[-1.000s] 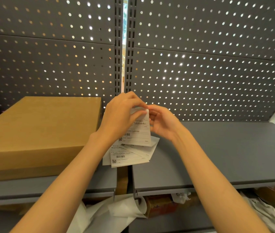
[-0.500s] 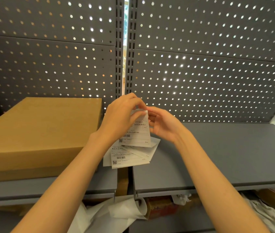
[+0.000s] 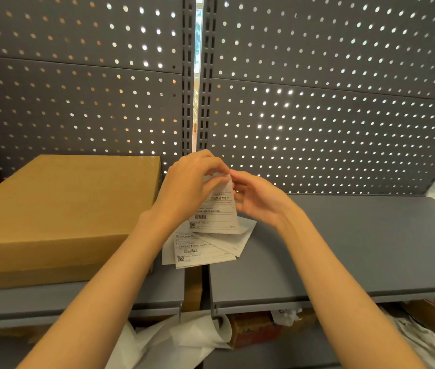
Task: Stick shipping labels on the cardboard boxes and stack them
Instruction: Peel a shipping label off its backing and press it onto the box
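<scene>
Brown cardboard box (image 3: pixel 59 209), white labels (image 3: pixel 203 254), grey shelf (image 3: pixel 357 249)

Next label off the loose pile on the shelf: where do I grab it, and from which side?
Take the top label of the pile by its near right corner, coming from the front right. That corner overhangs the sheets beneath, so a finger can probably get under it. Both the left hand and right hand are busy with the held label.

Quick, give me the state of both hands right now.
Left hand: closed, pinching the top of a shipping label.
Right hand: fingers curled at the same label's top corner; actual grip cannot be told.
</scene>
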A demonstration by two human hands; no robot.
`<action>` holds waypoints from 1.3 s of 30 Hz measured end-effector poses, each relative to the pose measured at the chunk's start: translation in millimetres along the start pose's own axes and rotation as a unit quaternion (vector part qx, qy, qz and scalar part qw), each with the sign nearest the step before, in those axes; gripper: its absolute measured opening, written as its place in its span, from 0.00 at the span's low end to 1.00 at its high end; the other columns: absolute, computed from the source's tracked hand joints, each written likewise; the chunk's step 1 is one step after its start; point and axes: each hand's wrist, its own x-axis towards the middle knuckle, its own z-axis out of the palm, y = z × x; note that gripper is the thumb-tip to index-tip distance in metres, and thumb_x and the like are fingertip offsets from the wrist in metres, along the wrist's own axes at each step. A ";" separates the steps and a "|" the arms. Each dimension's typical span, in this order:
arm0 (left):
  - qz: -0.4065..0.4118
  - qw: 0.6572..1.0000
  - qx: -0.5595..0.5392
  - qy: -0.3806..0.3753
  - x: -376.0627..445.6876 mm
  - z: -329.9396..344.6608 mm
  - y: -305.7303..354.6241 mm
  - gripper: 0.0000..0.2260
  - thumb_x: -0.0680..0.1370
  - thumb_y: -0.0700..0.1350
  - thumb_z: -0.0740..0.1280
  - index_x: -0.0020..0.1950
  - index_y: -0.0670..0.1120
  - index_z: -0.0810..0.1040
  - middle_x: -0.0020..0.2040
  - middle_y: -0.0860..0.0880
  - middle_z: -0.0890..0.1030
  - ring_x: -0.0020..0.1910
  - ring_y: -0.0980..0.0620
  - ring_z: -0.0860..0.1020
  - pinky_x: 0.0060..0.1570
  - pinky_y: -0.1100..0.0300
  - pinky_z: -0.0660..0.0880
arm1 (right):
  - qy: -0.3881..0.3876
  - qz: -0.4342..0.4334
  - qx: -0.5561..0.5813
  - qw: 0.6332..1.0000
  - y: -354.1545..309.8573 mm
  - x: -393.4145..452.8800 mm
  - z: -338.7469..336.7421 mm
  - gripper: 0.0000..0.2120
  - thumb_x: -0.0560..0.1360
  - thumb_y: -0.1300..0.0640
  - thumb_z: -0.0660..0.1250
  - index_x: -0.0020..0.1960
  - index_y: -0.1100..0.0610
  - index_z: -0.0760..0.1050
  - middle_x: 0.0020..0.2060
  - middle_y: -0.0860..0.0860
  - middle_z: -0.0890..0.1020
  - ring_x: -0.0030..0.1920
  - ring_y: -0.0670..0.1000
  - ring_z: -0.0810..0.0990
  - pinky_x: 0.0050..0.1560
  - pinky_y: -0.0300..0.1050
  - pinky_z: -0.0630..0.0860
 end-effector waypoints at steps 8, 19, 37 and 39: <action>0.001 1.000 0.016 0.000 0.4 0.6 -1.3 0.02 0.74 0.46 0.70 0.45 0.50 0.81 0.43 0.53 0.80 0.42 0.55 0.76 0.46 0.54 0.74 | -0.002 -0.019 -0.023 1.000 2.3 2.7 3.3 0.17 0.78 0.55 0.63 0.61 0.65 0.76 0.46 0.55 0.77 0.48 0.51 0.76 0.55 0.46 0.76; -0.008 1.000 -0.010 0.005 1.8 1.5 -4.1 0.02 0.74 0.45 0.70 0.46 0.50 0.82 0.43 0.55 0.81 0.43 0.57 0.78 0.48 0.52 0.75 | -0.018 -0.019 0.014 1.000 1.0 0.4 2.1 0.17 0.78 0.56 0.62 0.64 0.64 0.74 0.46 0.53 0.79 0.48 0.50 0.78 0.60 0.47 0.74; -0.006 1.000 -0.009 0.003 1.7 -0.6 -2.1 0.03 0.74 0.45 0.70 0.47 0.51 0.82 0.43 0.56 0.82 0.43 0.58 0.78 0.49 0.52 0.75 | -0.033 -0.039 -0.012 0.999 1.9 2.9 -1.2 0.16 0.79 0.57 0.61 0.62 0.64 0.75 0.55 0.57 0.80 0.53 0.50 0.80 0.60 0.46 0.76; -0.006 1.000 -0.011 -0.002 1.6 -0.9 -2.5 0.03 0.74 0.46 0.70 0.47 0.51 0.82 0.44 0.56 0.82 0.44 0.59 0.78 0.49 0.52 0.75 | -0.040 -0.043 -0.020 0.998 2.1 2.1 -1.5 0.15 0.79 0.57 0.60 0.62 0.64 0.75 0.54 0.56 0.80 0.53 0.50 0.80 0.60 0.46 0.75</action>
